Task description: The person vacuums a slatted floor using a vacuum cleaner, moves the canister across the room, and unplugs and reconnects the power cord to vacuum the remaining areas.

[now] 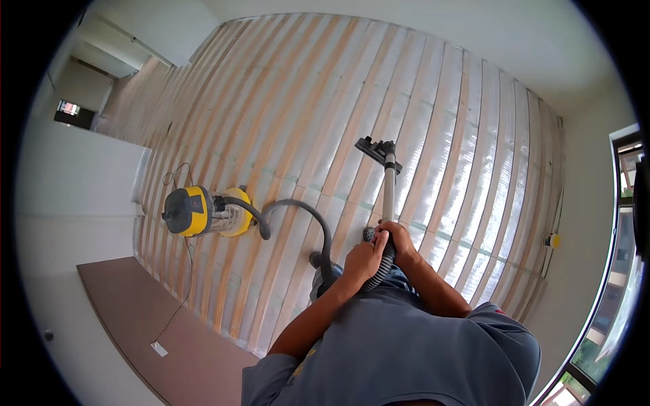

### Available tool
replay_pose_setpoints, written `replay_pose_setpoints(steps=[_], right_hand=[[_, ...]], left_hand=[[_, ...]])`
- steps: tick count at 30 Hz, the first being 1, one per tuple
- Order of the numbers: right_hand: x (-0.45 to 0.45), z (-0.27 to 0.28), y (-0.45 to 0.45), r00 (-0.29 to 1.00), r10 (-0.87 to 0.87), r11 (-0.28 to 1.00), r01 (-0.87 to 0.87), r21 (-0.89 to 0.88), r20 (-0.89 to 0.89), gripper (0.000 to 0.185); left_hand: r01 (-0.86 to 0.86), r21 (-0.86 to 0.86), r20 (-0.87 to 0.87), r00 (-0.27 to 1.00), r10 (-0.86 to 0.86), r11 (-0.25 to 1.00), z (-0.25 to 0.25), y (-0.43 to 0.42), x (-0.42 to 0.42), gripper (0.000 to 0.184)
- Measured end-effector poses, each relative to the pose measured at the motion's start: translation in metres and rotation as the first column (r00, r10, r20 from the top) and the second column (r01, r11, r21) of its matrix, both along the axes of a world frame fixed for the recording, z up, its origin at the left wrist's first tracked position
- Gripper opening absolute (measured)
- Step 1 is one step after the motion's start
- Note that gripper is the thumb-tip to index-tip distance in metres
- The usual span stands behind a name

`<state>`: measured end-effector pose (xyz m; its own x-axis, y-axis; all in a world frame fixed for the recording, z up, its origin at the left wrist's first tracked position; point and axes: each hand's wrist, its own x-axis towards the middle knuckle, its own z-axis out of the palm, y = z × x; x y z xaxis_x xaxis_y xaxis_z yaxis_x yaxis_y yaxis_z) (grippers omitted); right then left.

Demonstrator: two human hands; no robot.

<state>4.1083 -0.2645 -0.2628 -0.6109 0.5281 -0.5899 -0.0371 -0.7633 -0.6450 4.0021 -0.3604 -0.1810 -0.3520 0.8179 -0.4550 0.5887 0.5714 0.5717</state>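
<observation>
A vacuum wand (388,196) runs forward from my hands to a dark floor head (378,154), which rests tilted on the slatted floor. My right hand (399,241) is wrapped round the upper end of the wand. Beside it on the left, my left hand (366,258) is closed on the grip where the ribbed hose joins. From there the grey hose (318,218) loops past my legs to a yellow and grey vacuum cleaner (203,211) on the left.
Wooden battens over silvery foil (284,122) cover the floor. A brown board (169,331) lies at the lower left, with a cable and a white socket block (159,348) on it. A yellow round object (552,240) is by the right wall, near the window.
</observation>
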Motion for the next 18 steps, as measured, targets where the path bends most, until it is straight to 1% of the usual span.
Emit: replay_pose_setpoints(steps=[1,2,3,4,5,6,8,9,10,12,13,14,15,16,17,18], right_hand=[[-0.007,-0.029,-0.005,1.000,0.029,0.999,-0.028,0.038,-0.013,0.020],[-0.026,0.000,0.000,1.000,-0.021,0.977,0.019,-0.213,-0.005,0.019],[-0.045,0.034,0.005,0.995,-0.092,0.889,0.100,-0.447,0.040,0.019],[-0.057,0.034,0.004,0.992,-0.128,0.875,0.106,-0.473,-0.015,0.018],[-0.064,0.021,0.004,0.980,-0.192,0.833,0.138,-0.536,-0.045,0.017],[-0.072,0.004,0.008,0.968,-0.240,0.786,0.151,-0.599,-0.071,0.017],[-0.075,-0.023,0.023,0.967,-0.212,0.850,0.112,-0.515,-0.140,0.013],[-0.084,-0.022,0.025,0.951,-0.302,0.872,0.246,-0.422,-0.069,0.015],[-0.085,-0.032,0.042,0.963,-0.269,0.837,0.220,-0.501,-0.026,0.019],[-0.088,-0.024,0.056,0.956,-0.270,0.858,0.293,-0.421,0.116,0.022],[-0.084,-0.033,0.065,0.966,-0.189,0.898,0.242,-0.368,0.174,0.021],[-0.080,-0.030,0.065,0.964,-0.104,0.949,0.169,-0.264,0.244,0.021],[-0.069,-0.045,0.072,0.940,-0.040,0.954,0.138,-0.268,0.339,0.022],[-0.058,-0.050,0.071,0.904,0.030,0.972,0.073,-0.222,0.427,0.018],[-0.054,-0.047,0.065,0.848,0.074,0.962,0.077,-0.262,0.524,0.015],[-0.068,-0.026,0.050,0.772,0.107,0.960,0.084,-0.268,0.627,0.012]], left_hand=[[0.012,0.009,0.014,1.000,-0.012,1.000,-0.002,-0.002,-0.016,0.080],[0.019,0.026,0.026,0.999,-0.019,0.999,-0.003,-0.005,-0.035,0.079],[-0.012,0.136,0.031,0.999,0.008,0.991,-0.008,-0.013,-0.051,0.074],[-0.050,0.246,0.029,0.999,0.045,0.968,0.000,-0.019,-0.072,0.070],[-0.136,0.125,0.005,0.991,0.137,0.983,0.010,-0.028,-0.094,0.058],[-0.209,0.193,0.015,0.977,0.211,0.959,0.006,-0.044,-0.121,0.051],[-0.357,0.263,-0.002,0.929,0.371,0.896,-0.014,-0.086,-0.180,0.047],[-0.444,0.247,-0.034,0.885,0.465,0.861,-0.020,-0.110,-0.211,0.046],[-0.449,0.173,-0.069,0.882,0.466,0.876,-0.028,-0.135,-0.248,0.047],[-0.515,0.035,0.030,0.857,0.514,0.857,-0.077,-0.195,-0.334,0.049],[-0.474,-0.043,-0.065,0.880,0.471,0.879,-0.079,-0.213,-0.381,0.048],[-0.428,-0.126,-0.152,0.900,0.409,0.895,-0.081,-0.230,-0.428,0.047],[-0.389,-0.183,-0.222,0.911,0.347,0.903,-0.087,-0.243,-0.479,0.044],[-0.335,-0.246,-0.283,0.922,0.264,0.909,-0.096,-0.259,-0.528,0.042],[-0.317,-0.222,-0.348,0.909,0.228,0.922,-0.120,-0.279,-0.580,0.041],[-0.306,-0.181,-0.409,0.888,0.211,0.935,-0.151,-0.300,-0.634,0.042]])
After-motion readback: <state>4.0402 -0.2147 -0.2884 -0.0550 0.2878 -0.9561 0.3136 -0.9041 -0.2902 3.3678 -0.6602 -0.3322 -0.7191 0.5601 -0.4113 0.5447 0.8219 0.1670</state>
